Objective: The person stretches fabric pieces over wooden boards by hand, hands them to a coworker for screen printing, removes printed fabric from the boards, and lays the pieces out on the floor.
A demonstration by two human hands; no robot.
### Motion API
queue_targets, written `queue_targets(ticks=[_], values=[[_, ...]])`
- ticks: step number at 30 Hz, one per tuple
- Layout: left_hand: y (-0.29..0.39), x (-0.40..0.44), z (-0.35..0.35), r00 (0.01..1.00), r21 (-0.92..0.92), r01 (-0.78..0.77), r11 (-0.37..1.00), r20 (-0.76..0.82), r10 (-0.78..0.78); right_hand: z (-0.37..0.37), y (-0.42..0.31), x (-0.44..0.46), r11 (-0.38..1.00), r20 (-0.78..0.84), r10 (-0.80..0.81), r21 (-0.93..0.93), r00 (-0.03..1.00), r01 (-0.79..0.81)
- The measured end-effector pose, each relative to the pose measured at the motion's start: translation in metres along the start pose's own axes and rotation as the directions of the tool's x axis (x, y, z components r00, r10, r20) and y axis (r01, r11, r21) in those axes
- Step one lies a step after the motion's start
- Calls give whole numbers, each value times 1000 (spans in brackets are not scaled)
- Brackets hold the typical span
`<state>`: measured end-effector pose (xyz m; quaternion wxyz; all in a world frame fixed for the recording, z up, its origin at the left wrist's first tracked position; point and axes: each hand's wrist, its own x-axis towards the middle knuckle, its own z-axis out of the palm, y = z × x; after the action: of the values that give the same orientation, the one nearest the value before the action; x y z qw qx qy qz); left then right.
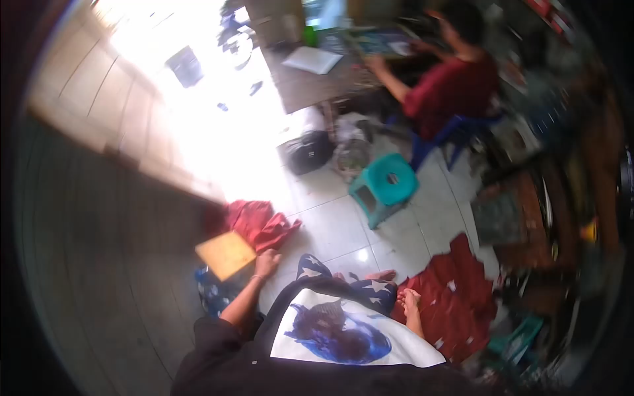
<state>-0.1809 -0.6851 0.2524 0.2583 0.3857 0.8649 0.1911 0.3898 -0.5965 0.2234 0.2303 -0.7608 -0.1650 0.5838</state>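
Observation:
My left hand point(267, 263) is low at the left, its fingers closed at the corner of a flat yellow-orange board point(226, 255). Just beyond that hand, red cloth point(257, 223) lies crumpled on the floor. My right hand point(409, 300) hovers near my right knee with its fingers curled; whatever it might hold is too small to make out. Beside it a dark red cloth point(456, 300) is spread over the floor, with small pale scraps on it. Star-patterned fabric point(312, 267) covers my legs.
A teal stool point(391, 179) stands on the tiles ahead. Behind it a person in a dark red shirt point(456, 86) sits on a blue chair point(444, 137) at a table point(297, 89). A black bag point(309, 153) is under the table. Clutter lines the right side.

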Motion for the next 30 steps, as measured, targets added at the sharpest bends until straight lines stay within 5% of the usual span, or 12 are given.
queue_targets(ticks=[3, 4, 7, 11, 14, 15, 19, 20, 24, 27, 28, 30], values=[[-67, 45, -27, 907, 49, 415, 908, -97, -409, 78, -72, 49, 997, 108, -52, -48, 993, 57], [-153, 10, -25, 849, -27, 518, 855, -105, -517, 133, -76, 32, 987, 171, -110, -93, 979, 128], [-189, -19, -5, 566, -495, 757, 426, 171, -807, 170, -98, 50, 959, 213, -80, -248, 974, 133], [-270, -43, 34, 514, -322, 832, 452, 140, -846, 265, -125, 47, 879, 237, 28, -468, 971, 89], [-253, -10, -22, 522, -279, 833, 478, 108, -846, 335, -112, 94, 723, 244, 142, -688, 959, 68], [-279, -5, -16, 627, -292, 750, 593, 32, -778, 374, -109, 111, 641, 266, 159, -760, 951, 105], [-314, 67, -40, 544, -233, 821, 522, 41, -838, 500, -116, 133, 707, 346, 147, -692, 927, 146], [-349, 83, -31, 688, -116, 717, 688, -46, -724, 540, -119, 117, 747, 381, 106, -640, 918, 179], [-414, 188, -34, 739, -100, 650, 753, -147, -658, 622, -100, 65, 762, 492, 49, -581, 869, 286], [-504, 258, 1, 621, -100, 762, 639, -167, -766, 628, -66, 73, 724, 521, 84, -618, 849, 307], [-545, 269, 31, 580, -112, 752, 649, -353, -734, 628, -54, 66, 710, 500, 80, -636, 863, 302], [-521, 302, 7, 488, -142, 831, 539, -281, -826, 621, -45, 68, 697, 469, 79, -657, 880, 288]])
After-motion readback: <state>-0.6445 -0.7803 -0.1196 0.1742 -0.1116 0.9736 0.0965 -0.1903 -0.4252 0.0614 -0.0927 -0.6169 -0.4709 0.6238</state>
